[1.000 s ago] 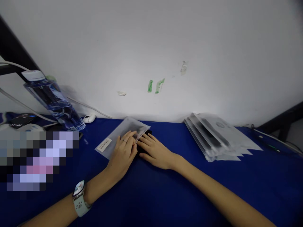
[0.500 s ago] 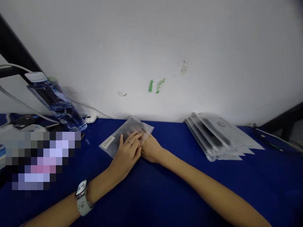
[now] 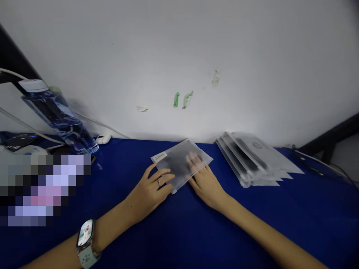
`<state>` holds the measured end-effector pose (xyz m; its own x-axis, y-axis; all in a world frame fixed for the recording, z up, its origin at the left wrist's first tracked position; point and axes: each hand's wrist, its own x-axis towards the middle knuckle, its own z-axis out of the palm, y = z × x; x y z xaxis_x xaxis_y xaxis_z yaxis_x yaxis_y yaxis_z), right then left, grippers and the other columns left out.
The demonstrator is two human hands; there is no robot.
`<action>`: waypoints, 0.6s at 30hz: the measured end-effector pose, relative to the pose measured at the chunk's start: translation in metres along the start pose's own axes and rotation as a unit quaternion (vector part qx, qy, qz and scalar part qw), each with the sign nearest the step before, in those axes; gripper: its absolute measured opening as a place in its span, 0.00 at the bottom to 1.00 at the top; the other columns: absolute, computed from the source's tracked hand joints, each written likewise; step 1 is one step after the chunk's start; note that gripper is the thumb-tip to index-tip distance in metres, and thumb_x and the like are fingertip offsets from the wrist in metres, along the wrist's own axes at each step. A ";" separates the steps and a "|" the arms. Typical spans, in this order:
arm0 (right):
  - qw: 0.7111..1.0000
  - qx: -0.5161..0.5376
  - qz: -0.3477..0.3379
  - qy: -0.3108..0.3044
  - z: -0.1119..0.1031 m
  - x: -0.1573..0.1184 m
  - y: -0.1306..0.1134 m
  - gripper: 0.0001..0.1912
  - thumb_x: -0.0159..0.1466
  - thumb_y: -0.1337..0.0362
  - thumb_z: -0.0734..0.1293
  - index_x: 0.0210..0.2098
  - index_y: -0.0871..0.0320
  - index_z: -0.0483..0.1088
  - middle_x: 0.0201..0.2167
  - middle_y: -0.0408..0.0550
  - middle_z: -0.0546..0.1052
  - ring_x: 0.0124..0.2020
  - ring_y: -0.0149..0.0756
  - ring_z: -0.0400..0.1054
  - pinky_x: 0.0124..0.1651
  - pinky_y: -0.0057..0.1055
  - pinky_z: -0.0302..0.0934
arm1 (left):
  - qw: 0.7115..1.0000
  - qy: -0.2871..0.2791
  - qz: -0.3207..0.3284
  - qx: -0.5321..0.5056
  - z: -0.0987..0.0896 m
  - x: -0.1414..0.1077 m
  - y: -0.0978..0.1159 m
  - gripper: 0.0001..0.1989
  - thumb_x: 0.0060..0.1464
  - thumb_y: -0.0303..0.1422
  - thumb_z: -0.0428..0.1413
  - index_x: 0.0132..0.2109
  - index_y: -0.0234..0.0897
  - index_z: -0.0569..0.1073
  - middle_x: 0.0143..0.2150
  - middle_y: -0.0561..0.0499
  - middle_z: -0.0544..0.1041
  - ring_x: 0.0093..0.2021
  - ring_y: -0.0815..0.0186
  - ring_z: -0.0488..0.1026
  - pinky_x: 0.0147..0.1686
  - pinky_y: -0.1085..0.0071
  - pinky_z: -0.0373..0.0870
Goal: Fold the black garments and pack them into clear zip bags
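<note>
A frosted, see-through zip bag (image 3: 179, 160) with a white label at its upper left corner lies tilted on the blue table. Through its plastic show the fingers of my right hand (image 3: 207, 183), stretched out flat; whether they are inside the bag or beneath it I cannot tell. Small reddish-brown print overlies these fingers. My left hand (image 3: 153, 190), wearing a ring, is spread at the bag's lower left edge, with fingertips on or just over the plastic. A smartwatch (image 3: 85, 233) with a pale band is on the left wrist.
Several similar bags (image 3: 249, 160) with dark contents lie in an overlapping stack on the right. At the left stand a tilted-looking water bottle (image 3: 60, 117) and a white earbud case (image 3: 103, 139). Cables run along the white wall (image 3: 157, 56). One area at left is pixelated.
The bag has shifted right along with my right hand. My left hand has drawn off the bag's middle to its lower left edge, and its fingers have spread. The view has shifted slightly.
</note>
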<state>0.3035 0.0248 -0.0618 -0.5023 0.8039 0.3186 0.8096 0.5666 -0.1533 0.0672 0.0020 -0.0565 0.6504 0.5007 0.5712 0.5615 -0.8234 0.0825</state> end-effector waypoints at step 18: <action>0.954 -0.090 -0.256 0.126 -0.009 -0.001 -0.046 0.16 0.67 0.76 0.55 0.28 0.60 0.70 0.25 0.47 0.68 0.29 0.35 0.59 0.36 0.35 0.54 | 0.983 0.069 0.128 0.112 -0.001 0.008 0.006 0.11 0.59 0.20 0.49 0.35 0.34 0.74 0.35 0.48 0.79 0.41 0.64 0.76 0.52 0.56 0.66</action>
<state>0.2698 -0.0033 -0.0466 -0.7758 0.3479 0.5264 0.5275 0.8153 0.2387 0.0751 0.0009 -0.0509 0.7177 0.2308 0.6570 0.4971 -0.8305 -0.2514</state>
